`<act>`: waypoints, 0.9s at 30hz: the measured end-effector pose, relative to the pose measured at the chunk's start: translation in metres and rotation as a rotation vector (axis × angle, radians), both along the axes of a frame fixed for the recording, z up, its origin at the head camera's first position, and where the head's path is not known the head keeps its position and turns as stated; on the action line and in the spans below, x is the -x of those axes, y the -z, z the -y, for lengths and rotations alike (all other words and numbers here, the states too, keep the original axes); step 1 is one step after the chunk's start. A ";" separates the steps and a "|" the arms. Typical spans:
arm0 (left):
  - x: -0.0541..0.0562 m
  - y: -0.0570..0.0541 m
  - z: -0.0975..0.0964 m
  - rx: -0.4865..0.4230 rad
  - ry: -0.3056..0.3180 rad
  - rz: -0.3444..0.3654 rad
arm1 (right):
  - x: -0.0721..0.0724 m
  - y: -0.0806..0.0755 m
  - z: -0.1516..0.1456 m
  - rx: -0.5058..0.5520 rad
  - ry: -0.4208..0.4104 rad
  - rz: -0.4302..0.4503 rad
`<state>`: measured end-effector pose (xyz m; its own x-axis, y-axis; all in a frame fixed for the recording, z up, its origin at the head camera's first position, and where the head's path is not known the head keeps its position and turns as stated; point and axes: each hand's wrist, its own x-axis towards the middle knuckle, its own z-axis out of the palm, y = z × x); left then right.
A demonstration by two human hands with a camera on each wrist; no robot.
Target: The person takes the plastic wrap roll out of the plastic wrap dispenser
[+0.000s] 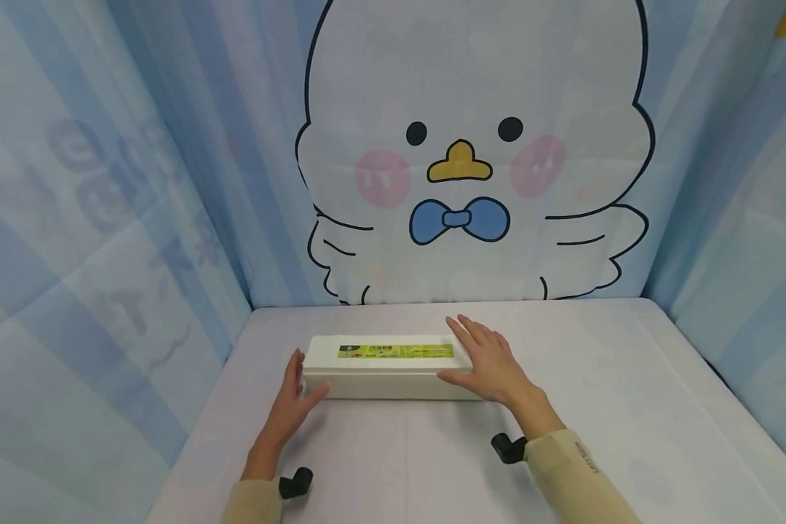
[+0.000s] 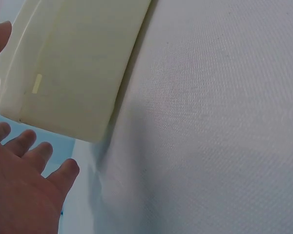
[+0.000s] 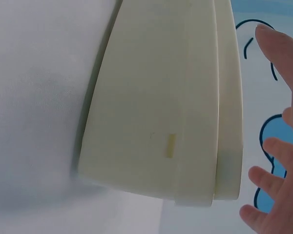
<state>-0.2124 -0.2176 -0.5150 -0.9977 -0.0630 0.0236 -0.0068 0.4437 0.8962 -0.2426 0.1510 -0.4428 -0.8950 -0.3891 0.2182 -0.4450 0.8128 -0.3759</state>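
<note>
A long, lidded cream-white box [image 1: 386, 386] lies crosswise on the table, with a yellow-green printed label [image 1: 396, 351] on its top. At its left end is my left hand [image 1: 290, 407], thumb in front and fingers spread beside the end; the left wrist view shows a gap between the fingers and the box [image 2: 73, 73]. My right hand [image 1: 493, 364] hovers over the right end with its fingers extended. In the right wrist view that hand [image 3: 283, 180] stands apart from the lid [image 3: 229, 122].
A pale cloth covers the table [image 1: 406, 466]. Behind it hangs a curtain [image 1: 471, 87] printed with a cartoon bird, and blue-striped curtains [image 1: 92, 291] close in the sides. Black camera mounts [image 1: 296, 483] sit at both wrists by the beige sleeves [image 1: 579, 477].
</note>
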 end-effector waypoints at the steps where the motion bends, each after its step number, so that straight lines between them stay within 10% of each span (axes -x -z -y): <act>1: 0.000 0.000 0.000 0.002 0.000 -0.002 | 0.001 0.000 0.000 0.000 -0.003 0.000; 27: 0.001 0.009 -0.007 -0.055 0.023 -0.091 | 0.015 0.012 0.023 -0.122 -0.041 0.029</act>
